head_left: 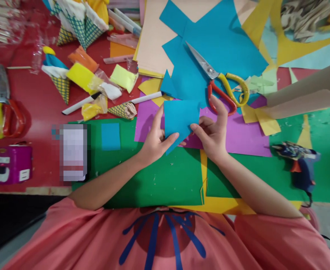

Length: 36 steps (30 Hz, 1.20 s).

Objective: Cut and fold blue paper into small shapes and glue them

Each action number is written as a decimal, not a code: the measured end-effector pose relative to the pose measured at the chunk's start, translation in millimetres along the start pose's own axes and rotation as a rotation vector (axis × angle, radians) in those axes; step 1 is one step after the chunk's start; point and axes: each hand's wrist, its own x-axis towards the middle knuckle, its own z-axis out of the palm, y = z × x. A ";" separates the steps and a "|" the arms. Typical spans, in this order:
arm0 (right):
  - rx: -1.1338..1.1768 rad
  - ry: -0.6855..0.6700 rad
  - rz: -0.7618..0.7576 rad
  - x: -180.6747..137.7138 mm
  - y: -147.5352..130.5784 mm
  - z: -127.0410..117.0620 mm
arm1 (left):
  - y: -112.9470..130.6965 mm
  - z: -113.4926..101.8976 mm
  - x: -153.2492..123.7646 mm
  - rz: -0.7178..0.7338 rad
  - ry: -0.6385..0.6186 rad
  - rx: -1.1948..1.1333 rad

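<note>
Both my hands hold one small blue paper piece [179, 120] above the green sheet [159, 176] and the purple sheet [238, 135]. My left hand [153, 140] pinches its left edge, thumb across the lower corner. My right hand [213, 131] grips its right edge with curled fingers. Just beyond my right hand lie scissors with red and yellow handles [224, 88] on a big blue sheet [218, 41].
A glue gun [300, 161] rests at the right on the green sheet. A small blue square [110, 136] lies to the left. Markers [80, 104], paper cones [60, 84], second scissors [3, 108] and a purple box [13, 163] crowd the red table. Another person's sleeve [308, 93] enters from the right.
</note>
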 end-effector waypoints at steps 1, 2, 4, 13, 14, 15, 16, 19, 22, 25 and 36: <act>0.024 -0.003 -0.046 -0.3 1.4 -1.2 | -1.0 -0.5 -0.2 0.030 0.023 0.032; 0.051 -0.016 -0.094 -0.5 2.7 -2.2 | -1.7 -1.1 -0.1 0.062 0.046 0.060; 0.084 -0.057 -0.175 -0.6 4.2 -3.6 | -2.1 -2.5 0.7 0.111 0.061 0.084; 0.126 -0.113 -0.141 1.4 1.9 -4.2 | -4.1 -7.1 3.0 0.196 0.030 0.097; 0.128 -0.112 -0.139 1.4 2.2 -4.2 | -5.4 -7.4 2.7 0.183 0.021 0.098; 0.131 -0.109 -0.137 1.3 2.4 -4.1 | -6.7 -7.6 2.4 0.169 0.013 0.091; 0.134 -0.106 -0.136 1.1 2.6 -4.0 | -7.9 -7.9 2.1 0.161 0.006 0.083; 0.130 -0.088 -0.134 0.1 3.1 -3.8 | -10.3 -8.6 1.8 0.192 0.001 0.093; 0.106 -0.075 -0.118 -0.3 3.6 -3.7 | -10.1 -9.1 2.1 0.232 -0.003 0.135; 0.056 -0.080 -0.150 1.5 3.9 -4.2 | -8.0 -9.3 1.7 0.250 0.006 0.163; -0.180 -0.118 -0.405 3.8 -1.6 -7.3 | -2.2 -12.6 -1.7 0.420 0.041 0.257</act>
